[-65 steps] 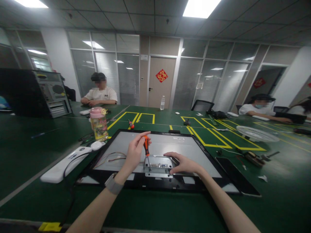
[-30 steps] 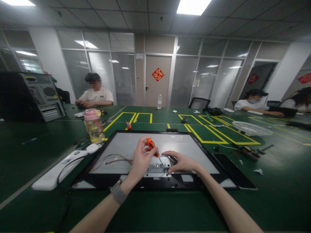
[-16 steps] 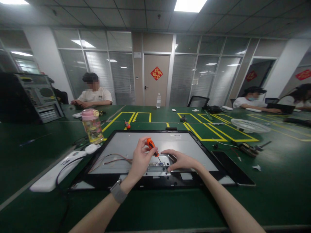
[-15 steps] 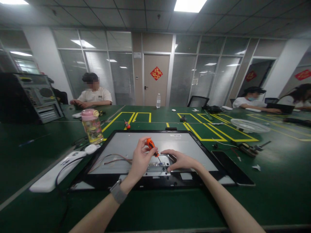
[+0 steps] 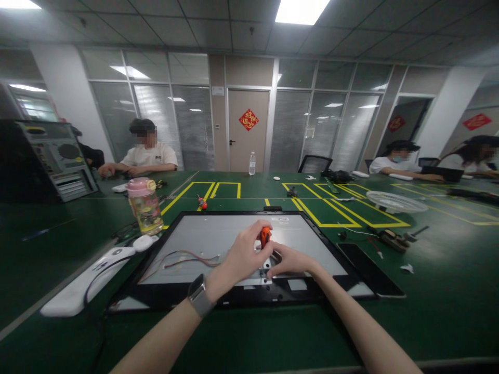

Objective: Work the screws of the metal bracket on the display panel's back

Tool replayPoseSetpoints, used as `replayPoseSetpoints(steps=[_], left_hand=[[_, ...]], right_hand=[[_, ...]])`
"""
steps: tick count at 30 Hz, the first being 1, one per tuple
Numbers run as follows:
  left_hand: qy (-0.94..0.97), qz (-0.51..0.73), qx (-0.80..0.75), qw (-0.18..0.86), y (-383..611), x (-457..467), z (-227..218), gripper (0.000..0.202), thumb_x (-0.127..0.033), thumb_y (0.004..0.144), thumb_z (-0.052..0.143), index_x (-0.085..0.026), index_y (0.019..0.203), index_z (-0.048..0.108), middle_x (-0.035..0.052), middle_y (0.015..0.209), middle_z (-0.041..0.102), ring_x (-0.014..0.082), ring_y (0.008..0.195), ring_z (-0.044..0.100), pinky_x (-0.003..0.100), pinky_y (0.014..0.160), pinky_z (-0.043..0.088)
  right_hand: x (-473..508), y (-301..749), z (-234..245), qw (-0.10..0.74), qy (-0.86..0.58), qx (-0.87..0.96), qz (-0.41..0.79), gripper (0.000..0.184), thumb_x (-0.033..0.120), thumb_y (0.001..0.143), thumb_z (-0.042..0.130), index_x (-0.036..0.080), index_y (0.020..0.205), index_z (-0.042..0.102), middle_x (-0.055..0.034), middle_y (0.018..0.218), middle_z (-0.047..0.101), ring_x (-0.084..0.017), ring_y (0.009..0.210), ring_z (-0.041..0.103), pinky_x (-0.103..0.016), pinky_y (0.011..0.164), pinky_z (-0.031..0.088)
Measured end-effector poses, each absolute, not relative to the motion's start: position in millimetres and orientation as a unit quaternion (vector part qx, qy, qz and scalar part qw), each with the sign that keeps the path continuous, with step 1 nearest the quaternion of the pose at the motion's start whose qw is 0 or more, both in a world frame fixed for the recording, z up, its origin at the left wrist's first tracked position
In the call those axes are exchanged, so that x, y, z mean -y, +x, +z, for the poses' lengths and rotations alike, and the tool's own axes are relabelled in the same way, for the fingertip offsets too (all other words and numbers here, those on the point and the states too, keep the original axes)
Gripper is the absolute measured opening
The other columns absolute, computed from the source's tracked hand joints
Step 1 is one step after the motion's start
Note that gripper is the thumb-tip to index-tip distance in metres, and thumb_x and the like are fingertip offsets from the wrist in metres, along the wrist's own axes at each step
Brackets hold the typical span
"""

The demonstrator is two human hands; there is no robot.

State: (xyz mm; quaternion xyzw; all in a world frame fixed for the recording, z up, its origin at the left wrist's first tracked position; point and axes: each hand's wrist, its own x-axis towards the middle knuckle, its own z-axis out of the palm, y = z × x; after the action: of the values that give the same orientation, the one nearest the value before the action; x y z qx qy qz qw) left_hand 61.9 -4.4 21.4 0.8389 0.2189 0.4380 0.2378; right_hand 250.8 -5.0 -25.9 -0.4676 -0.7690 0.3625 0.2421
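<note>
Screwdriver (image 5: 265, 237), orange and black, over the near half of the screen panel (image 5: 315, 249), handle close to upright. Shaft and tip hidden behind the hand.

Left hand (image 5: 246, 254): thumb and fingers curled about the handle, gripping it. Back of hand faces up and toward the viewer. Forearm slants in from the near left of the panel, crossing its near edge; watch (image 5: 199, 296) on the wrist.

Right hand (image 5: 291, 259): arched low over the panel, palm down, thumb and index finger apart. Thumb tip sits at the right end of the metal bracket (image 5: 266, 264); index finger reaches to the left hand's thumb. Cannot tell whether it grips the bracket or only rests there. Forearm angles in from the near right of the panel.

Bracket lies on the panel, mostly covered by both hands. Thin wires (image 5: 187, 254) loop across the panel, left of the bracket. Panel lies flat on the green table (image 5: 249, 337). Left of the panel: white power strip (image 5: 83, 283), and a pink-lidded bottle (image 5: 144, 208) standing near the far left corner.
</note>
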Motion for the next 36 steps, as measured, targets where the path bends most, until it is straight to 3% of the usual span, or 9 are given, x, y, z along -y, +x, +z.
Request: replayPoseSetpoints(steps=[4, 10, 16, 23, 29, 33, 36], left_hand=[[0.812, 0.507, -0.23, 0.175, 75.5, 9.2, 27.2, 0.013, -0.028, 0.085, 0.054, -0.019, 0.086, 0.064, 0.0038, 0.089, 0.052, 0.0157, 0.083, 0.055, 0.029, 0.08, 0.045], [0.768, 0.525, -0.179, 0.321, 84.6, 11.1, 15.8, 0.031, -0.024, 0.095, 0.034, -0.018, 0.106, 0.063, 0.0054, 0.086, 0.059, 0.0159, 0.084, 0.056, 0.03, 0.08, 0.046], [0.712, 0.591, -0.221, 0.307, 74.4, 3.1, 12.9, 0.019, -0.032, 0.085, 0.057, -0.018, 0.082, 0.069, 0.0028, 0.084, 0.051, 0.0143, 0.08, 0.054, 0.027, 0.078, 0.046], [0.684, 0.59, -0.231, 0.361, 60.1, -11.6, 9.7, 0.026, -0.028, 0.092, 0.043, -0.017, 0.097, 0.066, 0.0038, 0.084, 0.058, 0.0145, 0.08, 0.057, 0.026, 0.074, 0.045], [0.688, 0.603, -0.25, 0.316, 56.5, -15.7, 6.5, 0.019, -0.03, 0.084, 0.057, -0.018, 0.091, 0.07, 0.0039, 0.088, 0.054, 0.0144, 0.082, 0.055, 0.025, 0.074, 0.044], [0.687, 0.585, -0.235, 0.361, 56.1, -14.0, 6.3, 0.029, -0.027, 0.091, 0.043, -0.017, 0.108, 0.065, 0.0048, 0.088, 0.06, 0.0162, 0.087, 0.057, 0.03, 0.083, 0.044], [0.681, 0.578, -0.234, 0.384, 57.8, -12.0, 4.7, 0.03, -0.029, 0.091, 0.043, -0.017, 0.106, 0.066, 0.0052, 0.09, 0.061, 0.0171, 0.089, 0.058, 0.031, 0.085, 0.044]], right_hand=[[1.7, 252.4, -31.3, 0.241, -0.467, 0.773, 0.356, 0.068, 0.042, 0.057, 0.08, 0.019, 0.118, 0.058, -0.0057, 0.12, 0.06, -0.032, 0.115, 0.05, -0.041, 0.1, 0.038], [-1.2, 252.8, -34.9, 0.244, -0.46, 0.779, 0.349, 0.067, 0.041, 0.058, 0.08, 0.019, 0.117, 0.059, -0.0054, 0.119, 0.06, -0.031, 0.112, 0.051, -0.042, 0.099, 0.039], [-0.6, 252.6, -33.0, 0.253, -0.443, 0.784, 0.353, 0.072, 0.042, 0.058, 0.08, 0.017, 0.122, 0.056, -0.0082, 0.124, 0.058, -0.031, 0.117, 0.05, -0.042, 0.103, 0.035], [-1.2, 257.2, -36.7, 0.23, -0.49, 0.77, 0.337, 0.082, 0.044, 0.056, 0.08, 0.019, 0.129, 0.051, -0.0094, 0.134, 0.05, -0.03, 0.124, 0.045, -0.041, 0.107, 0.031], [0.2, 255.7, -34.1, 0.227, -0.49, 0.772, 0.336, 0.08, 0.045, 0.057, 0.08, 0.019, 0.128, 0.052, -0.0096, 0.133, 0.052, -0.03, 0.123, 0.045, -0.041, 0.107, 0.032], [0.6, 255.6, -33.0, 0.222, -0.494, 0.77, 0.337, 0.081, 0.043, 0.058, 0.08, 0.02, 0.129, 0.051, -0.0095, 0.136, 0.049, -0.03, 0.125, 0.044, -0.042, 0.109, 0.03], [-0.2, 256.5, -34.8, 0.225, -0.493, 0.771, 0.334, 0.081, 0.043, 0.058, 0.08, 0.019, 0.13, 0.051, -0.0097, 0.135, 0.05, -0.03, 0.124, 0.044, -0.042, 0.108, 0.031]])
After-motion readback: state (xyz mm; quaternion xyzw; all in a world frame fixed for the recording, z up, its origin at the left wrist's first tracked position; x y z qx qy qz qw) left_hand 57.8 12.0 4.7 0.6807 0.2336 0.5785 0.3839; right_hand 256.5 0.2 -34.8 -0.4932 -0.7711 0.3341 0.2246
